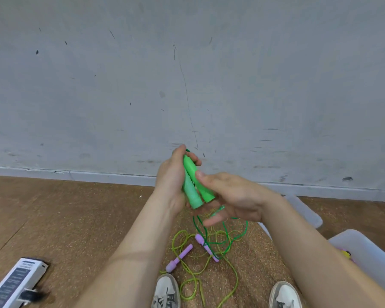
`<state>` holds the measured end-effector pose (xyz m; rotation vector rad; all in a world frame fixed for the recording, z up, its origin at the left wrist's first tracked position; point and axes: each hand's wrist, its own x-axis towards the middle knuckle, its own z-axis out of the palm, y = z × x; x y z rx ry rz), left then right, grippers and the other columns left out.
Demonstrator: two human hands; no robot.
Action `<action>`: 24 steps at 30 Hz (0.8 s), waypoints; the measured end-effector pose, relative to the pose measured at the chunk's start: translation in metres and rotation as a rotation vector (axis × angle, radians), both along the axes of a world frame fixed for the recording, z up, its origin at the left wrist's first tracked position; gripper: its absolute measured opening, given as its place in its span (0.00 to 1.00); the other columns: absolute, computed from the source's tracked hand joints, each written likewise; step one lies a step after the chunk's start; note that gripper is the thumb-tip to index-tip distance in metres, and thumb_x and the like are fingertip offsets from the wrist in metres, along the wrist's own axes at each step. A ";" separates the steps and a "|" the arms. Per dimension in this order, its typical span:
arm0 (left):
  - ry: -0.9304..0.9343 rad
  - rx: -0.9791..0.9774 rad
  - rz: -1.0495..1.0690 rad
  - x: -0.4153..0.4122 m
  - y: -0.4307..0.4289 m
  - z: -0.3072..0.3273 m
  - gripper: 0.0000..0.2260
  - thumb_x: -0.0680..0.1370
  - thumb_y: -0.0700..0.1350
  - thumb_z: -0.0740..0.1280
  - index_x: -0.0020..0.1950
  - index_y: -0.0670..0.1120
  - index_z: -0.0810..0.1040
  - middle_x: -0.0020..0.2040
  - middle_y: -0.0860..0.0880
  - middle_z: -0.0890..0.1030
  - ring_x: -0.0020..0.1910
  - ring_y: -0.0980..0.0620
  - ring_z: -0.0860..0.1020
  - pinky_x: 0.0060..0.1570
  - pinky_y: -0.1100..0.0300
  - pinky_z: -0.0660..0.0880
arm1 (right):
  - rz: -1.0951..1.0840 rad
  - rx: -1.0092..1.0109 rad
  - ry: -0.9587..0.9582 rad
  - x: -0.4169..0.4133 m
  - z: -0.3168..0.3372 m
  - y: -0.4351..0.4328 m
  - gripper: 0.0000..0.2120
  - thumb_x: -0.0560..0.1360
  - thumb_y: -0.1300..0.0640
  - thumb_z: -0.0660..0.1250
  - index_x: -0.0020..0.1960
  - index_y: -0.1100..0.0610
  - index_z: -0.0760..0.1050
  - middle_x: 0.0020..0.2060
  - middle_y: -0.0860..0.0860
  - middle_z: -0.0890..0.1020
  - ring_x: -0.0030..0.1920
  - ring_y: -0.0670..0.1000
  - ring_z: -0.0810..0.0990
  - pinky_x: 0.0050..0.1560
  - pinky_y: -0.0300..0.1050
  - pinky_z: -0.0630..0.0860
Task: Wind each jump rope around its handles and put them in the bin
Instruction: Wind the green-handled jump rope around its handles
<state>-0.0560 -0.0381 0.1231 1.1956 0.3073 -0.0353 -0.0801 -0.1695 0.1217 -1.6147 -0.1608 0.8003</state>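
Observation:
My left hand grips two green jump rope handles held side by side, pointing up toward the wall. Their dark green cord hangs down in loops to the floor. My right hand is beside the handles, its thumb touching them and its fingers curled on the green cord. On the cork floor between my shoes lies a second rope with two purple handles and a tangled yellow-green cord. A translucent white bin stands at the right, partly hidden by my right forearm.
A grey scuffed wall rises close in front. A white box with dark print lies on the floor at the lower left. A translucent lid or second bin sits behind my right arm. My two white shoes are at the bottom edge.

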 end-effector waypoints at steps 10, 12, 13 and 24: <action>-0.098 -0.035 -0.028 -0.005 -0.015 0.002 0.13 0.77 0.47 0.63 0.33 0.46 0.74 0.32 0.48 0.72 0.30 0.53 0.70 0.33 0.58 0.66 | -0.048 0.156 -0.090 -0.005 -0.002 0.002 0.09 0.74 0.72 0.63 0.50 0.61 0.71 0.35 0.59 0.78 0.38 0.58 0.83 0.32 0.40 0.81; -0.124 0.009 -0.069 -0.008 -0.017 0.004 0.13 0.77 0.46 0.63 0.33 0.47 0.74 0.33 0.49 0.73 0.30 0.54 0.70 0.33 0.59 0.66 | 0.001 0.218 -0.012 -0.006 -0.001 -0.001 0.06 0.73 0.71 0.64 0.46 0.62 0.74 0.35 0.59 0.81 0.39 0.59 0.84 0.31 0.39 0.80; -0.141 0.035 -0.096 -0.009 -0.018 0.004 0.12 0.77 0.46 0.63 0.34 0.47 0.75 0.33 0.49 0.73 0.30 0.55 0.70 0.33 0.59 0.67 | 0.023 0.233 0.007 -0.006 -0.001 -0.002 0.05 0.72 0.70 0.65 0.45 0.62 0.76 0.36 0.59 0.82 0.40 0.59 0.84 0.31 0.38 0.80; -0.329 0.051 -0.298 -0.014 -0.011 0.009 0.13 0.79 0.47 0.63 0.35 0.47 0.74 0.33 0.52 0.75 0.35 0.54 0.71 0.42 0.58 0.68 | 0.055 0.513 0.128 -0.013 -0.004 0.003 0.05 0.69 0.68 0.64 0.42 0.61 0.76 0.36 0.60 0.83 0.38 0.57 0.85 0.24 0.37 0.76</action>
